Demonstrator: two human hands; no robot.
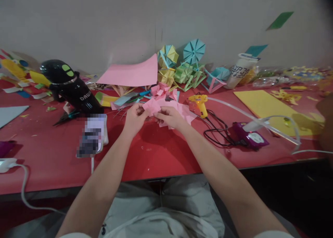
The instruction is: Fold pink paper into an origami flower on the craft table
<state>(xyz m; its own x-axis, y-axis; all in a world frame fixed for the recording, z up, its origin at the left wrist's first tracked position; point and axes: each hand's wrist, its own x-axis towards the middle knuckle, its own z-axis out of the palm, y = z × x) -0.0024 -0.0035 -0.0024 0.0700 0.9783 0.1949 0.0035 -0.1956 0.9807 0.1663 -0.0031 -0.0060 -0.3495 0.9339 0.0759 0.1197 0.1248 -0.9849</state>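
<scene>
"Okay, what's held?"
"On my feed, the left hand point(134, 119) and right hand point(171, 117) both pinch a small pink paper point(152, 106) above the red table point(156, 156), near the yellow glue gun point(202, 106)."

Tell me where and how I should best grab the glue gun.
Grip the glue gun by its handle, probably coming from the near right with your right hand once it lets go of the pink paper. The handle points toward you, while the nozzle faces left and could be hot, so keep fingers off that end.
</scene>
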